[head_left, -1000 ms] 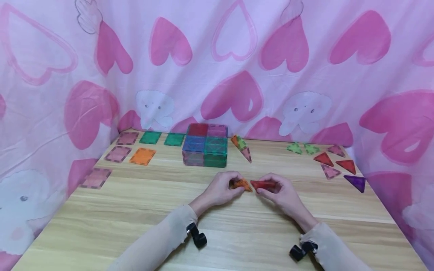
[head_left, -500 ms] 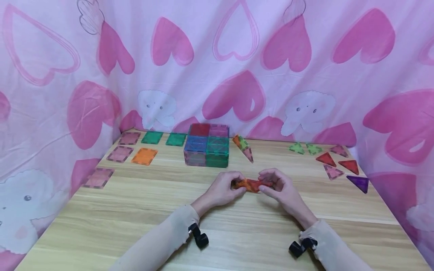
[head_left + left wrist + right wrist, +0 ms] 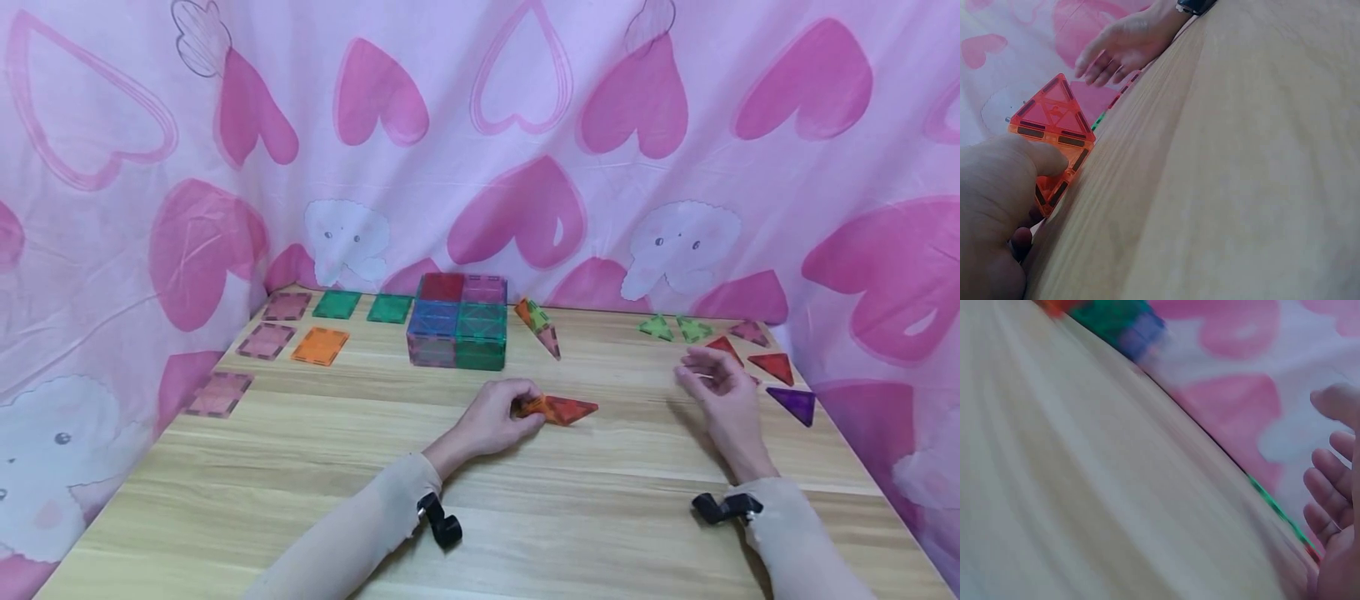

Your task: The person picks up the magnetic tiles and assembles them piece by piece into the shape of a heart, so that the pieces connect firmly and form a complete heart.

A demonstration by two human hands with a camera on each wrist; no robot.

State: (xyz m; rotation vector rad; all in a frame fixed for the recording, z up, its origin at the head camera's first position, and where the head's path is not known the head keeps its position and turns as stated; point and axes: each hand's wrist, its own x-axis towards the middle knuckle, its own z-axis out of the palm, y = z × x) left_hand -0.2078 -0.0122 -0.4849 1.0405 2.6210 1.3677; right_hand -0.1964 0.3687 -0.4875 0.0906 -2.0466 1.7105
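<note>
Left hand (image 3: 491,417) pinching an orange tile (image 3: 1072,150) between thumb and curled fingers, a red triangle (image 3: 573,409) joined to its edge, near the middle of the wooden table (image 3: 540,517). Right hand (image 3: 723,400) holding nothing, fingers loosely bent, by the purple triangle (image 3: 793,407). Farther out: a multicoloured tile block (image 3: 480,321), an orange square (image 3: 320,346) left of it, pink heart-print cloth (image 3: 517,217) behind.

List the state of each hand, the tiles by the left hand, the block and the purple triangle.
Left hand: gripping the orange tile
Orange tile: held
Red tile: edge to edge with the orange tile
Right hand: relaxed, holding nothing
Tile block: assembled
Purple triangle: lying flat
</note>
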